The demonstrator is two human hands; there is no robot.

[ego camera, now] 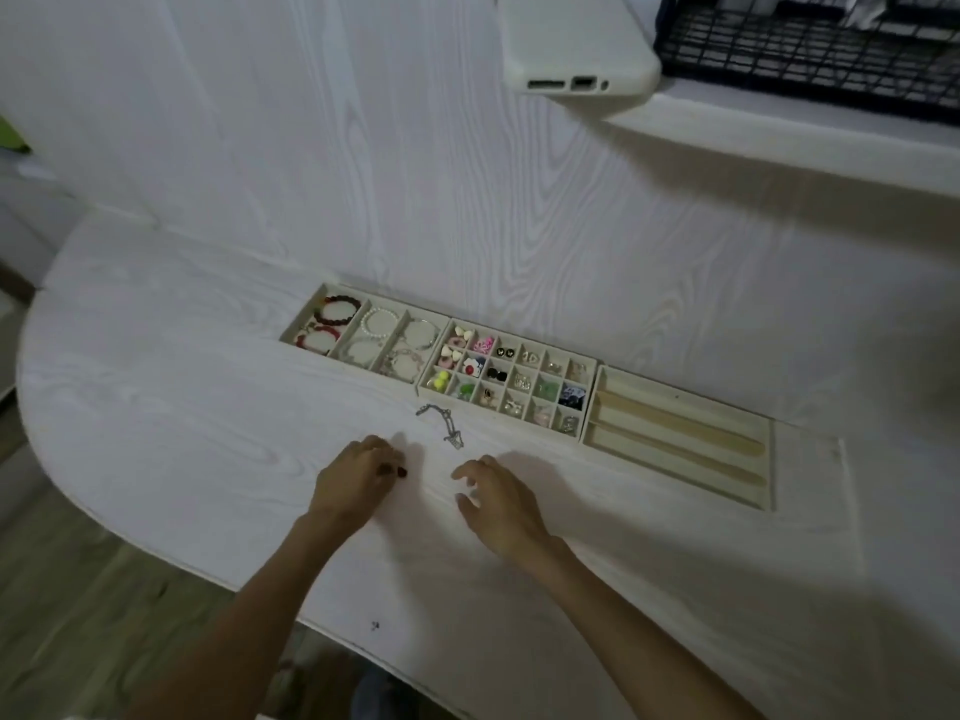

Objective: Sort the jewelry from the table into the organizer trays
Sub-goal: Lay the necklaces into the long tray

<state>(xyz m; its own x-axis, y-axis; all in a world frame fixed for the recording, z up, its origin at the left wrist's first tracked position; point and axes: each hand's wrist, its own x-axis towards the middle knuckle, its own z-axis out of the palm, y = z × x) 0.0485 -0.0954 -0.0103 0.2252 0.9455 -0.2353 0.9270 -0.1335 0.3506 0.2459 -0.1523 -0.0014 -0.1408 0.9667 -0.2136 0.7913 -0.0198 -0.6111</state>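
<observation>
A thin silver chain necklace with a small pendant lies on the white table just in front of the middle tray. My left hand hovers a little below and left of it, fingers curled down, holding nothing I can see. My right hand is below and right of the chain, fingers loosely spread. Three cream organizer trays stand in a row: the left tray holds bracelets, the middle grid tray holds earrings and small pieces, the right tray has long slots with nothing in them.
A white wood-grain wall rises right behind the trays. A white phone overhangs a shelf at the upper right, next to a black wire basket. The table's curved edge runs along the left and front; floor below.
</observation>
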